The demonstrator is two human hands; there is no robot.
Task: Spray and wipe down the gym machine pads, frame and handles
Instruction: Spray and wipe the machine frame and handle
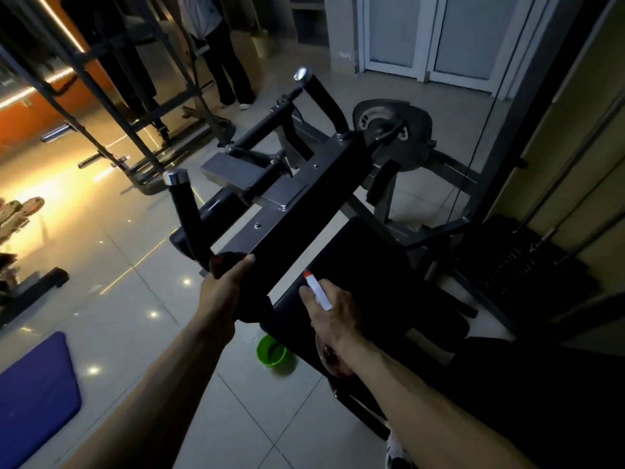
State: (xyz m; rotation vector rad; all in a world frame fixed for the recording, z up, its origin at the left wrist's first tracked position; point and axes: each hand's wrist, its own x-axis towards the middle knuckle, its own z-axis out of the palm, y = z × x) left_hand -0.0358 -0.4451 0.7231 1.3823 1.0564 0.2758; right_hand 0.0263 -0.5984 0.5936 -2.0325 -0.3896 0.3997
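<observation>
The person is standing over the gym machine, working at the near end of its black crossbar (287,214). The bar is running diagonally from left of centre up toward the weight plate (392,130) at upper right.

The left hand (223,282), just left of centre, is curling its fingers and thumb round a dark cloth (252,308) and pressing it against the bar's end. This is right below the nearer chrome-capped handle (184,204), and a fold of cloth is hanging under the palm. The cloth seems to be waiting there so that wiping can follow straight behind the spray. In the dim light it is blending into the frame, so how much of the bar itself the fingers are wrapping is hard to tell.

The right hand (333,316), at lower centre, is gripping a spray bottle (318,291) round its neck, fingers closed, with one finger lying beside the white head. The orange nozzle tip is pointing up and left, toward the gap between the crossbar and the black pad (389,265) next to it. This is probably aiming for a shot at the bar or the pad's edge.

The farther handle (321,93) is rising at upper centre, with neither hand on it. A green bucket (272,355) is sitting on the tiled floor beneath the hands, and a blue mat (33,384) is lying at lower left.
</observation>
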